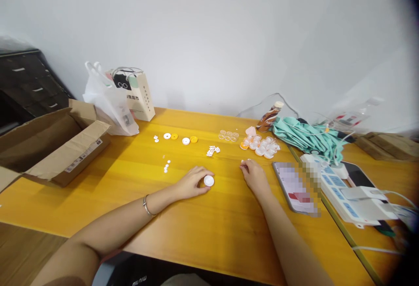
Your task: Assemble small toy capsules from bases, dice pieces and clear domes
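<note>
L hand (191, 184) was out over the table (196, 233), approx. mid-table, w/ thumb & index finger pinched on the rim of a round white disc (208, 180). Disc sat at the R side of that hand, face up; couldn't tell if its underside touched the wood. A silver bracelet (149, 206) circled the L wrist. R hand (255, 176) was a bit further R, well apart from the disc, fingers bunched tog. nr a tiny white bit (242, 161); couldn't tell if they gripped it.

Beyond the hands, lots of small pcs were laid out in groups. Lacy white pcs (211, 151) lay in a small heap btwn & beyond the hands; clear round caps (228, 137) were in rows just behind. A cluster of clear & orange cases (262, 147) was just past the R hand, w/ a brown bottle (270, 117) tilted behind it. L of the heap: white & yellow wheels (190, 140) in pairs, plus small white dots (166, 167) nearer the L hand.

Far L: open cardboard box (85, 146), w/ a white plastic bag (109, 107) & a paper bag (144, 98) behind, nr the wall (209, 37). R side: phone (291, 187) flat beside the R forearm, then a power strip (347, 198) w/ plugs in, & a bunched green cloth (304, 137) further back.
</note>
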### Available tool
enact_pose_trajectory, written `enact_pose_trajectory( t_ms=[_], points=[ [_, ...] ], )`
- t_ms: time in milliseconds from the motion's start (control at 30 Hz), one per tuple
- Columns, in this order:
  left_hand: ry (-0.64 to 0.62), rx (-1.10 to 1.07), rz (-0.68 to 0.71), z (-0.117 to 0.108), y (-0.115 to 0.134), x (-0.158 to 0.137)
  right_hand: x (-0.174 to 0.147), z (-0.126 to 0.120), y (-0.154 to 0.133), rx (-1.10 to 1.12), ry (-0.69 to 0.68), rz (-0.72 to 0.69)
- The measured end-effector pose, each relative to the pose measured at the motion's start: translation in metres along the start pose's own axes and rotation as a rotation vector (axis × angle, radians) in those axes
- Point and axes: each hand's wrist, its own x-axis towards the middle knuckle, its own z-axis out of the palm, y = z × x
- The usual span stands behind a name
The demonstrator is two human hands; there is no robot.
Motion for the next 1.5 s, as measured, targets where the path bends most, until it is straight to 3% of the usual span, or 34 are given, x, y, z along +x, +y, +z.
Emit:
enact_pose_trajectory(
  t_ms=[333,467,633,767,1100,1200,1367,1500],
  points=[
    [-0.008,-0.071,-0.008,-0.004,0.008,-0.001,-0.002,0.007,-0.011,0.13,0.075,0.011],
    [0.101,-0.18,-0.024,-0.001,0.005,0.001,-0.008,0.016,-0.035,0.237,0.099,-0.009],
    [0.345,-0.406,-0.09,0.007,-0.005,0.005,-0.025,0.03,-0.073,0.471,-0.008,-0.183],
    [0.393,-0.472,-0.115,0.008,-0.007,0.008,-0.033,0.027,-0.087,0.513,-0.107,-0.254],
    [0.412,-0.57,-0.216,0.012,-0.007,0.01,-0.032,0.027,-0.09,0.789,-0.158,-0.057],
    [0.397,-0.487,-0.175,0.008,-0.008,0.014,-0.029,0.031,-0.088,0.849,-0.137,0.008],
    [0.413,-0.098,-0.087,-0.007,-0.023,0.035,-0.02,0.035,-0.076,0.915,-0.005,0.135],
    [0.335,0.081,-0.125,-0.007,-0.04,0.058,-0.014,0.038,-0.063,0.936,0.044,0.201]
  ],
)
